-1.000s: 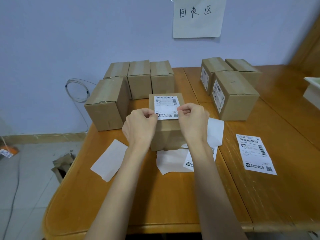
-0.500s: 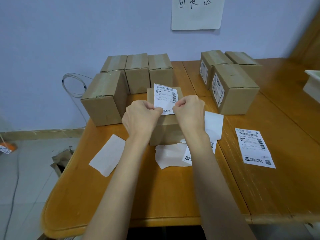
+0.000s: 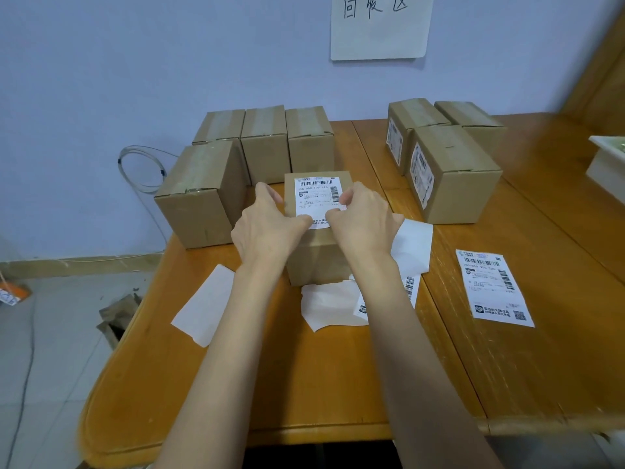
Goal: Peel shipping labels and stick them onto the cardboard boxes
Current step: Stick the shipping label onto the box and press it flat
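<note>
A shipping label lies flat on top of the cardboard box at the middle of the table. My left hand rests over the box's left side with fingers stretched out and its thumb pressing the label's near left corner. My right hand has curled fingers and pinches the label's near right edge. Several unlabelled boxes stand at the back left. Three boxes with labels on their sides stand at the back right.
Another printed label lies on the table to the right. White backing sheets lie left of the box, and more lie in front of and beside it. A white tray sits at the right edge.
The label was held tilted above the box by both hands; now it lies flat on the box top. My left fingers have straightened out over the box.
</note>
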The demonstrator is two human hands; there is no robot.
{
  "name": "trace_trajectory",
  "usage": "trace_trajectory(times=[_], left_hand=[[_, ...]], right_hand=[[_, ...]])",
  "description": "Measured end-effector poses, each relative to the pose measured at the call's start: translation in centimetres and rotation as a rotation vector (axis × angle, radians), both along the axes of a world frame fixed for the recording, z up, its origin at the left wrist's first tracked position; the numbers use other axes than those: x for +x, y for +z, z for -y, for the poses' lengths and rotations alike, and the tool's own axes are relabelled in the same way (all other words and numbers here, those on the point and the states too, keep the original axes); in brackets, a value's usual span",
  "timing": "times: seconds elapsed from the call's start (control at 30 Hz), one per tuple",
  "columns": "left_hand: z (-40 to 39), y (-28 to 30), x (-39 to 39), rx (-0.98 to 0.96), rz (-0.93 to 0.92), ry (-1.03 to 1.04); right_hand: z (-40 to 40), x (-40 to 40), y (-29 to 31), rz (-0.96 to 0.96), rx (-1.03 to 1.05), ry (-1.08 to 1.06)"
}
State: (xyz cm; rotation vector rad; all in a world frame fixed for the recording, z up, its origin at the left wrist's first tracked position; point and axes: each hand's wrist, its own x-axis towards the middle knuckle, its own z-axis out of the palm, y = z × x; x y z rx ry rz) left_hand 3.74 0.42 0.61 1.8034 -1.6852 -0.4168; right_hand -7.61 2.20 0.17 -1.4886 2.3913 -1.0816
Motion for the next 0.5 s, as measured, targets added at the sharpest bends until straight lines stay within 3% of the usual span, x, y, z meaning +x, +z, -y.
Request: trace_trajectory(times=[0.27, 0.4, 0.5], left_hand=[[1.6, 0.0, -0.3, -0.281, 0.108, -0.294], [3.3, -0.2, -1.1, -0.089, 0.331, -0.452], [3.9, -1.1, -1.0, 0.093, 0.493, -0.505]], right_hand=[[-1.0, 0.3, 0.7, -0.232, 0.015, -0.058], [1.1, 0.6, 1.4, -0.246, -0.061, 0.22], [3.2, 0.6, 0.5, -0.196, 0.221, 0.345]])
